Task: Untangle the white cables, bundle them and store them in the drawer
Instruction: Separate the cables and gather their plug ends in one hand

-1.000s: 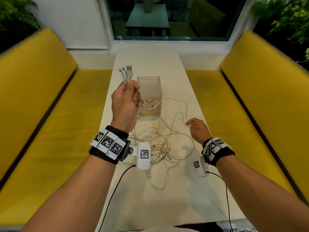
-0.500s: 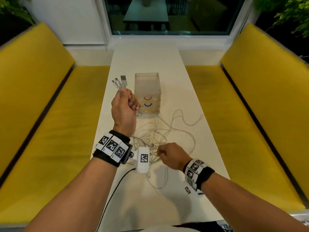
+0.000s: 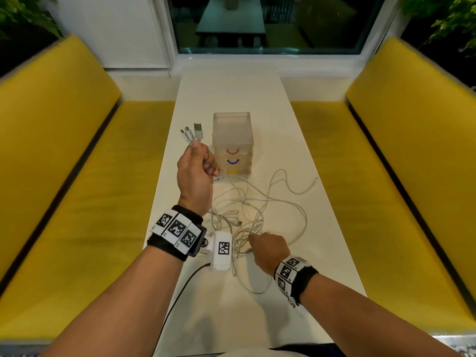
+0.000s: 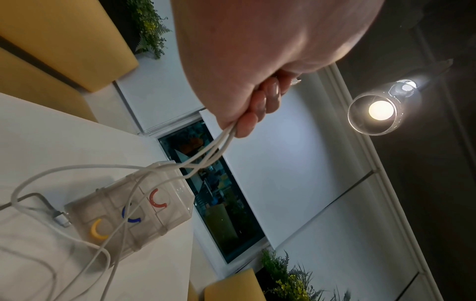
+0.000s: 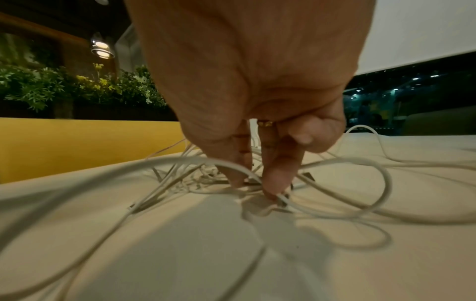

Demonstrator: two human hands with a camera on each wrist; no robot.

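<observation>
My left hand [image 3: 199, 161] is raised over the table's left side and grips three white cable ends, whose plugs [image 3: 192, 132] stick up above the fist. In the left wrist view the strands [image 4: 206, 154] hang from the curled fingers [image 4: 260, 101] down toward the table. The rest of the white cables [image 3: 247, 210] lie in a loose tangle on the table. My right hand [image 3: 260, 243] is down in the near part of that tangle, where thumb and forefinger [image 5: 275, 179] pinch a cable by its plug [image 5: 282, 200]. A small translucent drawer unit [image 3: 233, 143] with red, blue and yellow handles stands shut behind the tangle.
The long white table [image 3: 231, 86] runs away from me between two yellow benches [image 3: 64, 176] [image 3: 399, 176]. One cable loop [image 3: 296, 186] trails to the right of the drawer unit. A window lies beyond the far end.
My right hand has come back from the far right cable loop into the near part of the tangle and stayed low there. The left hand keeps the cable ends raised.
</observation>
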